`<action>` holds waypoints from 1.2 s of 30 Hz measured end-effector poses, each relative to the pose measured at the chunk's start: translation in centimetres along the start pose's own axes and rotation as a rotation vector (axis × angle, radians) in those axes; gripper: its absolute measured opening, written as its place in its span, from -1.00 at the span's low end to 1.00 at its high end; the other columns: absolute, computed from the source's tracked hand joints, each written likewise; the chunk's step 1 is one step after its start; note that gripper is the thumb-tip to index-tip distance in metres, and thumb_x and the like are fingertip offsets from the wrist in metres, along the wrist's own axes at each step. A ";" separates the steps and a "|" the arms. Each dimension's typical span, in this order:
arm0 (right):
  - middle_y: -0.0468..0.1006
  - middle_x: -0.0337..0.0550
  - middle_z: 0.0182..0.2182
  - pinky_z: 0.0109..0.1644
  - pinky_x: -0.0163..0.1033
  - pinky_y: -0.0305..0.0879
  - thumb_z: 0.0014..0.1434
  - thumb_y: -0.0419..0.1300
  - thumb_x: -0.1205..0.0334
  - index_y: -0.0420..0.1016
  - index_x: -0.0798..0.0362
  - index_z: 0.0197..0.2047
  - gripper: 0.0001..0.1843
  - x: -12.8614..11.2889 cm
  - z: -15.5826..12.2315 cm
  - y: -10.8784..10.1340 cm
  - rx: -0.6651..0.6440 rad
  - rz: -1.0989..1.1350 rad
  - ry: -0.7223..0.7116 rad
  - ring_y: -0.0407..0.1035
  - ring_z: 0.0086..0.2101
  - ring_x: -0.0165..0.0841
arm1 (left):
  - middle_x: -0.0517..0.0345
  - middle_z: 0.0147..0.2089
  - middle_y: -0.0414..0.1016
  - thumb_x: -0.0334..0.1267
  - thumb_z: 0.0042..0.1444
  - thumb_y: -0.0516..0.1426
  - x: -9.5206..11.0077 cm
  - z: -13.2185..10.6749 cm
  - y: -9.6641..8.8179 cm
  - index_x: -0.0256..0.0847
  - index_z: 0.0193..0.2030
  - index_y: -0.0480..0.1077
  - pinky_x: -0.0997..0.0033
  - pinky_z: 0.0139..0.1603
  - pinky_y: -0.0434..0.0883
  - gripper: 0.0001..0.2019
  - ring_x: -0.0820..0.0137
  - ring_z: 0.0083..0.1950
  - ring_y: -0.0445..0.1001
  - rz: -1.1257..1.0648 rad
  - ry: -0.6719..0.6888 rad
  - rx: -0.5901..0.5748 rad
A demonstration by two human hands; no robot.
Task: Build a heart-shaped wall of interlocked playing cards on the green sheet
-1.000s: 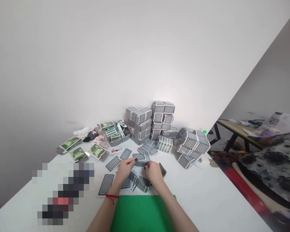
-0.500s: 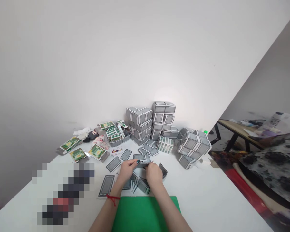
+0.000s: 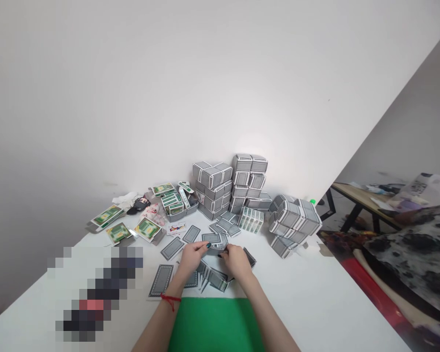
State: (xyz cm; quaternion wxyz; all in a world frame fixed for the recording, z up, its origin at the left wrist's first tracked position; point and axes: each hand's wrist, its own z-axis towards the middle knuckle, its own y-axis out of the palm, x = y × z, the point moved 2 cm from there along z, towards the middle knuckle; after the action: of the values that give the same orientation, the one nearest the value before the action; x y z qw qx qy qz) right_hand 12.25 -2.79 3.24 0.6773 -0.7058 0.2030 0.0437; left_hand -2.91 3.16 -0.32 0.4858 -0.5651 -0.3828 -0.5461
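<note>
- Pinching a grey-backed playing card [image 3: 217,253] between them, the two hands sit close but apart: the left hand [image 3: 191,258] nips its left end, and the right hand [image 3: 238,263] is closed on its right end, though curled fingers hide the exact contact.
- That thin card looks springy, so an uneven pull from one side could crease it crookedly or let an end slip free.
- It lies directly between the fingertips, just beyond a cluster of folded cards [image 3: 216,278] that stands between the wrists on the near side; a lowered wrist could knock these over, since they look light and unsupported.
- Just left of the left forearm, a loose card [image 3: 161,280] lies flat on the white surface [image 3: 297,303]; a dragging sleeve or wrist might shift it.
- Beyond the hands, more flat cards lie scattered, with a joker card [image 3: 177,228] face up among them, near a block of green-edged cards [image 3: 251,219].
- Farther back, a left card-block stack [image 3: 213,177] and a taller stack [image 3: 250,164] stand near the wall, with a leaning stack [image 3: 295,217] to the right; its uneven base could tip if bumped.
- Off to the far left, a grey tray [image 3: 183,214] bears green-and-white boxes, and green-and-yellow card boxes [image 3: 149,229] lie before it.
</note>
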 end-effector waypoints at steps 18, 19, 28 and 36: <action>0.58 0.06 -0.33 -0.25 -0.30 0.21 0.13 -0.03 0.42 0.49 0.12 -0.28 -0.74 -1.3 -0.6 0.7 0.002 -0.093 -0.057 0.47 -0.25 -0.23 | 0.04 -0.21 0.59 -0.16 -0.15 0.14 0.3 -0.4 0.4 -0.22 -0.37 0.57 0.19 -0.02 0.38 -0.74 0.19 -0.16 0.52 -0.055 0.015 0.059; 0.58 0.06 -0.33 -0.25 -0.30 0.21 0.13 -0.03 0.43 0.49 0.12 -0.27 -0.74 -1.3 -0.6 0.7 0.003 -0.097 -0.050 0.47 -0.26 -0.24 | 0.04 -0.21 0.59 -0.16 -0.15 0.14 0.2 -0.5 0.4 -0.22 -0.36 0.57 0.18 -0.02 0.38 -0.73 0.19 -0.16 0.52 -0.051 0.016 0.060; 0.57 0.06 -0.32 -0.28 -0.29 0.20 0.12 -0.01 0.40 0.49 0.11 -0.26 -0.76 -1.5 -1.4 0.3 -0.038 -0.149 -0.087 0.46 -0.27 -0.23 | 0.03 -0.21 0.59 -0.16 -0.16 0.13 -0.1 -0.2 0.2 -0.23 -0.36 0.57 0.22 -0.02 0.37 -0.73 0.20 -0.15 0.51 -0.031 -0.008 0.043; 0.59 -0.20 -0.40 -0.39 -0.41 0.24 0.03 0.14 0.37 0.53 0.06 -0.24 -0.79 0.5 2.1 -1.8 -0.426 0.247 -0.272 0.43 -0.43 -0.42 | 0.03 -0.27 0.59 -0.06 -0.15 0.14 0.4 -0.2 -1.0 -0.28 -0.39 0.55 0.31 -0.12 0.37 -0.67 0.21 -0.20 0.49 -0.030 0.001 -0.056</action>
State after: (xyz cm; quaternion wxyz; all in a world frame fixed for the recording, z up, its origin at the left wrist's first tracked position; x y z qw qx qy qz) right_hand 13.77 -0.88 4.58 0.5243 -0.7898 0.1811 0.2618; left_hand -3.88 3.18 0.22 0.4616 -0.5725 -0.3756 -0.5640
